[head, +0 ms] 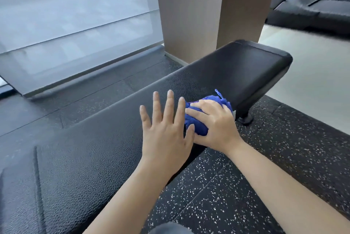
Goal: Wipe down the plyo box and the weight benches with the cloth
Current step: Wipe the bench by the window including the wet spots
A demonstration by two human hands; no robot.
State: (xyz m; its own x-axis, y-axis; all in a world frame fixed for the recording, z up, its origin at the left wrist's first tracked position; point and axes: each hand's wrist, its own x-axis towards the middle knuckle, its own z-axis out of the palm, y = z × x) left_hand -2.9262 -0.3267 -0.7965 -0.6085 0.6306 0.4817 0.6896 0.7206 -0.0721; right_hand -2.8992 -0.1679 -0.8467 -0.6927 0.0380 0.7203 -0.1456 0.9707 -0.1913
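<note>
R hand (214,123) gripped bunched cloth (196,126) at bench (236,67) edge, L hand (166,133) flat & splayed; cloth could slide off edge.

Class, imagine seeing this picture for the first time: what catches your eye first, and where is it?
The bright blue cloth, bunched under the right hand at the right edge of the black weight bench, stands out first. Beside it the left hand is spread open over the bench.
</note>
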